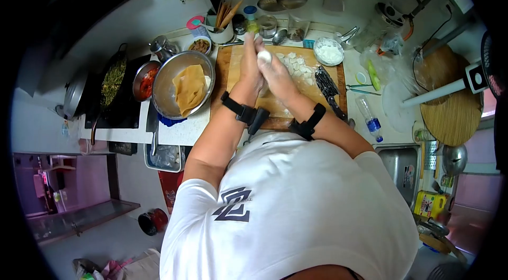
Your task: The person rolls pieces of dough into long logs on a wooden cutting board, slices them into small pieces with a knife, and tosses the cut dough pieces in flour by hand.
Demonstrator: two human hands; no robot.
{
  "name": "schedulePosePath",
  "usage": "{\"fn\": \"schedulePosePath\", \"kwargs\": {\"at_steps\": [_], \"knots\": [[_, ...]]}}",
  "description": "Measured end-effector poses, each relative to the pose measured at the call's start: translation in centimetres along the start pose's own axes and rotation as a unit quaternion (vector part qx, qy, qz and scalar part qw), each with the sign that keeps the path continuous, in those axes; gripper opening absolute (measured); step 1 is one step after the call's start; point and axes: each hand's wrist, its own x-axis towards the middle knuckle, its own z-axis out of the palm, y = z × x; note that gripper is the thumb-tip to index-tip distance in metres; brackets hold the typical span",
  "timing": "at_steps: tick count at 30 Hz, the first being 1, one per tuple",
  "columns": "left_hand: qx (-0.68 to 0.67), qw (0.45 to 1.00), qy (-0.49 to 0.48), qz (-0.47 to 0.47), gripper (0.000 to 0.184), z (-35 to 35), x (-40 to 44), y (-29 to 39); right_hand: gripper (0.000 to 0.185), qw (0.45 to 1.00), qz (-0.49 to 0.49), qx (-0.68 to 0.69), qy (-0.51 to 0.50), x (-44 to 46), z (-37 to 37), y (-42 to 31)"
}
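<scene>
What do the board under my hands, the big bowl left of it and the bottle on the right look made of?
Board: probably wood, fairly matte, from its warm tan and brown tones.
Bowl: shiny metal, likely stainless steel, given the silvery grey wall and bright reflections.
Bottle: seemingly clear, glossy plastic; it's see-through, though looks alone can't exclude glass.

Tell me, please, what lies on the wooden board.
Small white pieces, apparently dough, and a black, white-specked knife lie on the board. The left hand, right hand and forearms hide part of it; anything behind them cannot be seen.
</scene>
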Motion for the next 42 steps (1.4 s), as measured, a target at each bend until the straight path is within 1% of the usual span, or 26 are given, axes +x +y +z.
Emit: {"fn": "schedulePosePath", "kwargs": {"at_steps": [2, 5, 6, 8, 9, 11, 13, 15, 17, 18, 19, 20, 22, 23, 24, 26, 27, 28, 29, 30, 31, 32, 34, 35, 39, 42], "knots": [[0.060, 0.996, -0.040, 0.051, 0.080, 1.5, -0.8, 0.5, 0.059, 0.997, -0.065, -0.003, 0.047, 2.1, -0.5, -2.2], [0.077, 0.991, -0.095, 0.058, 0.080, 4.8, -4.6, 1.2, 0.068, 0.993, -0.044, 0.011, 0.108, 5.9, -2.9, -3.4], [0.077, 0.991, -0.097, 0.052, 0.080, 5.3, -4.8, 2.0, 0.068, 0.993, -0.042, 0.011, 0.113, 5.1, -2.5, -4.6], [0.060, 0.990, -0.098, 0.082, 0.078, 5.9, -3.5, 4.5, 0.069, 0.987, -0.118, -0.090, 0.062, 3.4, -0.7, -7.1], [0.066, 0.992, -0.081, 0.072, 0.082, 5.6, -3.1, 5.5, 0.071, 0.979, -0.185, -0.082, 0.015, 2.3, -0.4, -7.0], [0.056, 0.998, -0.037, 0.008, 0.085, 6.0, -2.6, 7.0, 0.066, 0.973, -0.199, -0.115, 0.012, 1.3, 0.6, -7.0], [0.065, 0.994, -0.082, 0.042, 0.083, 5.7, -2.3, 4.9, 0.062, 0.966, -0.216, -0.136, 0.030, 3.4, -1.2, -6.3], [0.067, 0.991, -0.105, 0.040, 0.079, 7.2, -3.5, 3.8, 0.063, 0.961, -0.106, -0.226, 0.116, 5.9, -4.1, -6.5], [0.073, 0.993, -0.085, 0.042, 0.075, 8.7, -4.2, 3.6, 0.067, 0.960, -0.143, -0.221, 0.095, 4.8, -3.8, -6.2], [0.033, 0.992, -0.122, 0.004, 0.075, 6.4, -1.8, 3.2, 0.071, 0.957, -0.177, -0.220, 0.069, 4.0, -3.4, -6.3], [0.008, 0.990, -0.136, -0.042, 0.077, 6.6, -1.8, 4.2, 0.065, 0.961, -0.201, -0.175, 0.076, 3.3, -2.7, -6.2], [0.006, 0.990, -0.138, -0.043, 0.077, 7.4, -2.4, 4.4, 0.065, 0.960, -0.200, -0.177, 0.076, 3.8, -3.6, -6.0], [0.085, 0.985, -0.151, 0.013, 0.076, 8.7, -4.7, 4.2, 0.057, 0.896, -0.207, -0.379, 0.106, 5.6, -6.1, -4.9], [0.092, 0.986, -0.138, 0.022, 0.073, 8.8, -5.1, 3.9, 0.051, 0.845, -0.235, -0.454, 0.155, 5.9, -6.6, -4.3], [0.095, 0.985, -0.140, 0.023, 0.073, 8.5, -4.6, 3.6, 0.051, 0.845, -0.237, -0.452, 0.159, 5.5, -6.3, -4.6], [0.141, 0.977, -0.145, 0.072, 0.069, 7.2, -2.7, 2.3, 0.049, 0.959, -0.077, -0.262, 0.073, 4.7, -5.3, -5.8], [0.155, 0.977, -0.118, 0.085, 0.049, 6.9, -2.0, 2.0, 0.048, 0.958, -0.125, -0.239, 0.098, 5.1, -5.6, -3.7], [0.155, 0.977, -0.119, 0.083, 0.049, 6.1, -1.2, 1.7, 0.048, 0.958, -0.123, -0.240, 0.099, 4.8, -6.2, -3.4], [0.122, 0.982, -0.136, 0.042, 0.040, 5.1, -0.4, 1.6, 0.044, 0.998, 0.008, -0.035, 0.055, 4.4, -6.9, -3.1], [0.091, 0.984, -0.153, 0.002, 0.034, 4.6, 0.2, 1.7, 0.040, 0.992, 0.043, 0.120, -0.013, 3.7, -7.5, -3.3], [0.078, 0.991, -0.109, -0.009, 0.027, 5.5, -0.8, 2.4, 0.037, 0.957, 0.097, 0.263, -0.068, 3.0, -8.1, -3.6], [0.081, 0.991, -0.110, -0.009, 0.027, 5.4, -0.5, 2.5, 0.037, 0.957, 0.095, 0.266, -0.068, 2.2, -8.1, -3.7], [0.060, 0.994, -0.093, 0.002, 0.026, 5.5, -0.3, 2.9, 0.039, 0.978, 0.103, 0.141, -0.110, 1.0, -8.2, -3.8], [0.047, 0.993, -0.108, -0.011, 0.025, 5.4, -0.5, 3.2, 0.041, 0.970, 0.130, 0.122, -0.166, 1.4, -9.0, -3.0], [0.083, 0.992, -0.098, -0.001, 0.024, 7.0, -1.5, 3.6, 0.038, 0.984, 0.097, 0.039, -0.141, 1.6, -7.5, -2.9], [0.089, 0.989, -0.116, 0.012, 0.027, 7.5, -1.6, 3.6, 0.034, 0.984, 0.127, -0.018, -0.120, 2.0, -6.7, -3.7]]}}
